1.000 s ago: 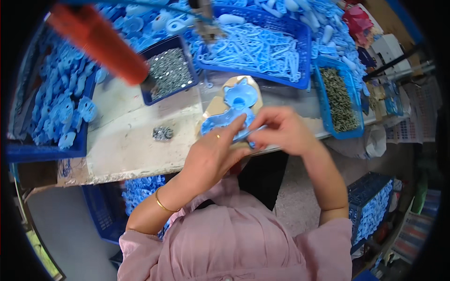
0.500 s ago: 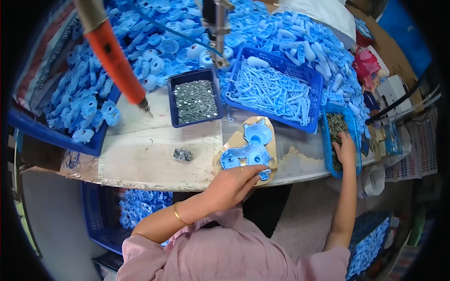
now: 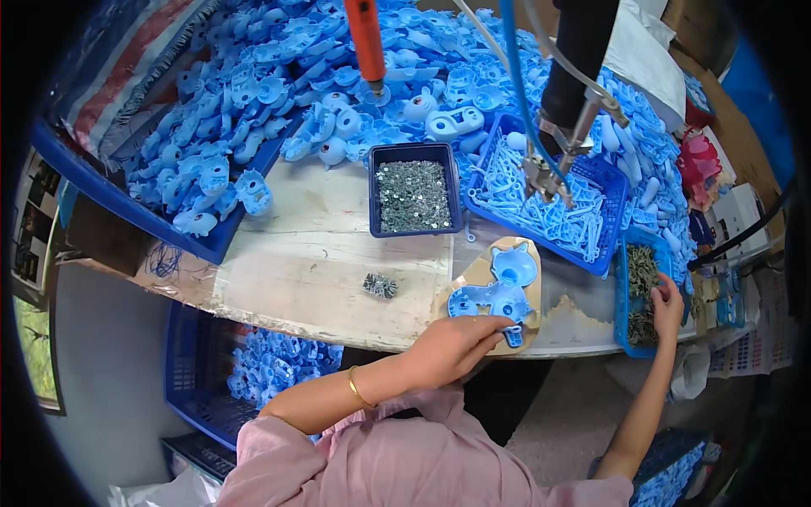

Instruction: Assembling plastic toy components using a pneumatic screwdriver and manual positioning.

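Observation:
My left hand (image 3: 456,345) is closed, its thumb and fingertips pinching a small blue plastic piece (image 3: 514,336) with a looped end. This piece is at the near end of a tan holder (image 3: 529,291). On the holder rests an open blue animal-shaped toy shell (image 3: 512,269), its hollow side up. To the right, my right hand (image 3: 668,306) is at the right side of a light-blue tray (image 3: 623,291) of small dull metal parts (image 3: 642,275). Its fingertips are pinched together; whatever they hold is too small to name.
A dark tray of silvery screws (image 3: 414,194) stands beyond a small screw heap (image 3: 380,286). A blue basket (image 3: 610,190) holds thin blue parts. An orange-red screwdriver (image 3: 365,38) and a metal-tipped tool (image 3: 553,160) hang overhead. Blue shells (image 3: 338,72) pile up behind.
The whole view has swung, so the bench appears farther right. My right hand has drawn back from among the metal parts to the tray's side. My left hand keeps its pinch.

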Motion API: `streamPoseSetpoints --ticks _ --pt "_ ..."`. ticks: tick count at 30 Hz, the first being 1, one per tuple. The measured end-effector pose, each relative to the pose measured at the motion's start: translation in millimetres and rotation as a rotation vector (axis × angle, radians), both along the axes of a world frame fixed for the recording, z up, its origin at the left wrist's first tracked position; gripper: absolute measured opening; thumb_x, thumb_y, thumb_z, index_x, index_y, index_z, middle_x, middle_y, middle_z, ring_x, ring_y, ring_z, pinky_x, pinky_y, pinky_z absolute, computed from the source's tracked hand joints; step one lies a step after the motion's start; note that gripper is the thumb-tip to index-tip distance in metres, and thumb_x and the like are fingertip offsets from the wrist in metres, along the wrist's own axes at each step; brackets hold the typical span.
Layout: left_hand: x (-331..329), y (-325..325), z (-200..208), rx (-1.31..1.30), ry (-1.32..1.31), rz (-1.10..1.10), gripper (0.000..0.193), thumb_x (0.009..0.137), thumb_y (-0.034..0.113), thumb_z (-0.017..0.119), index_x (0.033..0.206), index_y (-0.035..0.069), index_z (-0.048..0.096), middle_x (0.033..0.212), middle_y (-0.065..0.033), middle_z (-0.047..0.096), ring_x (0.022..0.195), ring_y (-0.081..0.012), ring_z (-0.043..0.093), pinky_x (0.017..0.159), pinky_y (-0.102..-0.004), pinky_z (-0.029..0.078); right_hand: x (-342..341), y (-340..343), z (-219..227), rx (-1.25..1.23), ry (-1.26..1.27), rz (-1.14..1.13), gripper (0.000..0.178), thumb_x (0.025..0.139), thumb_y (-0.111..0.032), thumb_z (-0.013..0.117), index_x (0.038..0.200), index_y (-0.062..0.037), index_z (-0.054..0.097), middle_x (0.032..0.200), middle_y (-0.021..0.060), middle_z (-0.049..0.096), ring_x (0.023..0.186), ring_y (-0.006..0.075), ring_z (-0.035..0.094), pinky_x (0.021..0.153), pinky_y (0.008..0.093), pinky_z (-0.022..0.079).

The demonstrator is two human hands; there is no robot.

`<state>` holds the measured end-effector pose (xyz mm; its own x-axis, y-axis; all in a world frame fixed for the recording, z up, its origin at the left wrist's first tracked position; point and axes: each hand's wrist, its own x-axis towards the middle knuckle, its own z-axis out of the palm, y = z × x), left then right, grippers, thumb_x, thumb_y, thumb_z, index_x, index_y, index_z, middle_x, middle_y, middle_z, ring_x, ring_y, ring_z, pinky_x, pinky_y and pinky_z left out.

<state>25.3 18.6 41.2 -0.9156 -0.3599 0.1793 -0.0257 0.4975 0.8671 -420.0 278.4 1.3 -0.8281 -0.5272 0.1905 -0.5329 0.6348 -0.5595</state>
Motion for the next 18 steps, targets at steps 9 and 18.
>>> streamPoseSetpoints --ticks 9,18 --pt "-2 2 -2 0.049 0.010 -0.034 0.027 0.099 0.004 0.056 0.125 0.001 0.063 0.089 -0.0141 0.070 0.079 -0.0238 0.070 0.073 -0.0320 0.054 11 -11 -1 -0.608 -0.780 -0.020 0.030 0.097 -0.001 0.053 0.125 0.0078 0.061 0.131 0.0171 0.062 0.117 0.0328 0.064 0.103 0.0360 0.053" --pt "-13 5 1 0.160 -0.020 -0.060 0.025 0.102 0.008 0.054 0.124 0.001 0.063 0.082 -0.0061 0.067 0.068 -0.0112 0.059 0.063 -0.0254 0.047 35 -16 19 -0.630 -0.817 0.068 0.032 0.099 -0.011 0.061 0.127 0.0040 0.062 0.122 0.0093 0.067 0.097 0.0129 0.066 0.084 0.0253 0.054"
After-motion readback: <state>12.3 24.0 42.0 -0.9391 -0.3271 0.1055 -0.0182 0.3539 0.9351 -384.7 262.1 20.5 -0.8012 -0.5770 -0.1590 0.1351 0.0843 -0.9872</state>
